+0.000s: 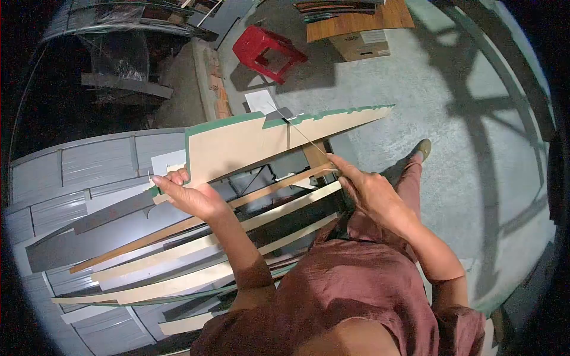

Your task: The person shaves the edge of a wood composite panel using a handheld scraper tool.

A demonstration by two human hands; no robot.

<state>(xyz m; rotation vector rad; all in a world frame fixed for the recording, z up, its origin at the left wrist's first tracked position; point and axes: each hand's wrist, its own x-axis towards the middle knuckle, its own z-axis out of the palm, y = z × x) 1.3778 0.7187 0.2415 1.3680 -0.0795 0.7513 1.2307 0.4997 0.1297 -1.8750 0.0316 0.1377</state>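
A long cream board [237, 149] with green edging tapers to the right and has a stepped, notched upper edge. My left hand [193, 199] is closed around its narrow left end, thumb on the near side, with a bit of green showing below the fingers. My right hand [371, 193] pinches a thin, light rod [312, 142] between thumb and fingers. The rod slants up and left across the board, its far end reaching past the green edge. A short dark shadow line falls on the board beneath it.
Several long cream strips [160, 282] and a brown strip [136, 240] lie on the left over grey corrugated panels [35, 190]. A red stool [270, 52] stands on the concrete floor ahead. Behind it, a wooden board [356, 24] rests on a cardboard box [359, 47].
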